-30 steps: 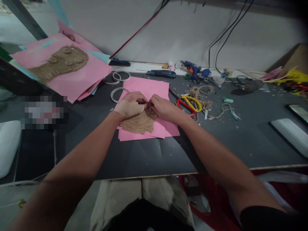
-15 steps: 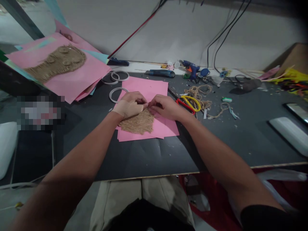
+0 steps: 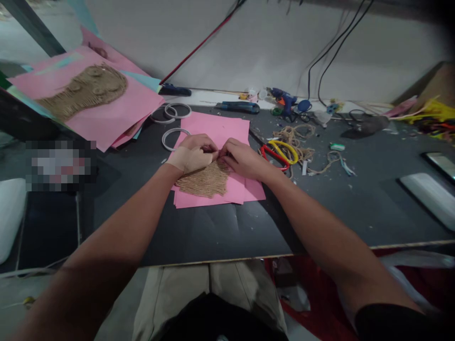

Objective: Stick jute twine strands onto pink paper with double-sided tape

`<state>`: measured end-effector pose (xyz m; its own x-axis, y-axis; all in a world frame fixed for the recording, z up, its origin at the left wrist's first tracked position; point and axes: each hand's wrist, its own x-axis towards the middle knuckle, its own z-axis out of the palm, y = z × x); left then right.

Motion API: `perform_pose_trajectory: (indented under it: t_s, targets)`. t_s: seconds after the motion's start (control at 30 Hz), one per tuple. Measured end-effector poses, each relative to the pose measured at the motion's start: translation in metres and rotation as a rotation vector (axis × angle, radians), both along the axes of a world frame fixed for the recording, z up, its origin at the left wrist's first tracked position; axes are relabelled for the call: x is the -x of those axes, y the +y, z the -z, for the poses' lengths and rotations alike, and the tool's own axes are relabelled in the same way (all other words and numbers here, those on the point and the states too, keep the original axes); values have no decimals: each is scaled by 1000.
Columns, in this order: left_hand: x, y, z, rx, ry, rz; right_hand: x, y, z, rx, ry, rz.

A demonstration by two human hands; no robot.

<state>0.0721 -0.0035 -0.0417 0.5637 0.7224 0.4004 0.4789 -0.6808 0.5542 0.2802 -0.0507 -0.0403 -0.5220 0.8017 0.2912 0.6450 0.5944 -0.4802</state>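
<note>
A patch of brown jute twine (image 3: 204, 181), laid in close side-by-side rows, lies on pink paper sheets (image 3: 231, 127) in front of me. My left hand (image 3: 196, 154), with a tan band or tape around its lower part, rests over the patch's upper edge, thumb and fingers pinched together. From the other side, my right hand (image 3: 239, 158) pinches at the same spot, and the fingertips of both hands nearly meet. The bit of twine between them is mostly hidden. Scissors (image 3: 275, 156) with red and yellow handles lie just right of my right hand.
Rolls of tape (image 3: 174, 139) lie left of the paper. Loose twine (image 3: 296, 142) is heaped behind the scissors. A blue cutter (image 3: 240, 108) and a blue glue gun (image 3: 284, 100) sit at the back. Stacked pink sheets (image 3: 103, 121) bearing a twine shape stand at left.
Both hands stay at the upper edge of the twine patch, fingertips pinched as before. The whole view has shifted very slightly; nothing else has visibly moved.
</note>
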Motion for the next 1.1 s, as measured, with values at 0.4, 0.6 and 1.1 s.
perform_pose_trajectory:
  t_s: [0.4,0.6,1.1]
  targets:
    - [0,1,0,7,36,2,-5,1,1,13,62,-3]
    - [1,2,1,6,25,5,-12,-2,-5,-8,47,-62]
    - [0,-2,-3,53,26,-16,-16,-7,-13,-82,-107,-69]
